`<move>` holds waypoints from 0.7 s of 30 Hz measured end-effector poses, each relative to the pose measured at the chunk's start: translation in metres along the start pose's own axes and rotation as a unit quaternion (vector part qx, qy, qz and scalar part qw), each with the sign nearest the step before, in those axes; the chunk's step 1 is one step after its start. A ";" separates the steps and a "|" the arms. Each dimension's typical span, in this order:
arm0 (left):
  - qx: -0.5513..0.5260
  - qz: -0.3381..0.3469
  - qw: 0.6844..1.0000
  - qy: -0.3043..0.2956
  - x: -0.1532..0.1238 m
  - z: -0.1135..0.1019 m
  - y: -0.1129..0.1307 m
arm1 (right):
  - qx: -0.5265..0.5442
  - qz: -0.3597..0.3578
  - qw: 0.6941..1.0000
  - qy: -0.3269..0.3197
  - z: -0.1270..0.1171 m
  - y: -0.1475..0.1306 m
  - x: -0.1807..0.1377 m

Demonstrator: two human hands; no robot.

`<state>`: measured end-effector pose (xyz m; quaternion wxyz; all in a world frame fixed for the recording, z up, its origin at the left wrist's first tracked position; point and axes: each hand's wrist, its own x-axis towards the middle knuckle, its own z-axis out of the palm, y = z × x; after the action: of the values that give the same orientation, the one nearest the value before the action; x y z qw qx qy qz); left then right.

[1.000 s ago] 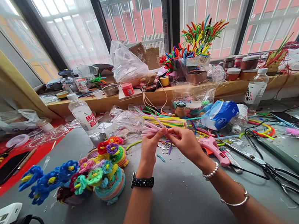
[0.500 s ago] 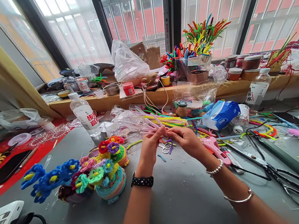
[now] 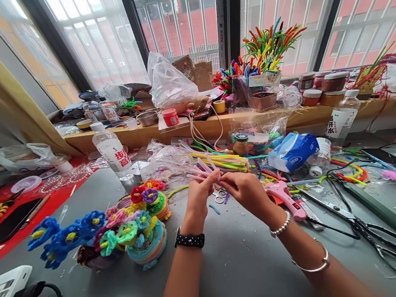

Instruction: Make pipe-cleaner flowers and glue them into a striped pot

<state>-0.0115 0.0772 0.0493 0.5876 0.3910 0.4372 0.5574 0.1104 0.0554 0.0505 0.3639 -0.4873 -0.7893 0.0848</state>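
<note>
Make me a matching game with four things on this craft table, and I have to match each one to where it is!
Things:
1. pink pipe cleaners
2. pink glue gun
3. big black scissors
4. pipe-cleaner flowers

Places:
A. lying on the grey table at the far right
B. pinched between the left hand and the right hand
C. bunched on the table left of the left hand
D. lying just right of the right hand

Pairs: 1-B, 2-D, 3-A, 4-C
</note>
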 end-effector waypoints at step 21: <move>-0.065 0.034 0.970 -0.232 -0.009 -0.004 0.005 | 0.568 0.179 0.755 -0.274 -0.021 0.005 0.000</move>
<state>-0.0170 0.0685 0.0530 0.6783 0.4849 0.2382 0.4980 0.1271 0.0536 0.0633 0.3205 -0.2795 -0.5603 0.7108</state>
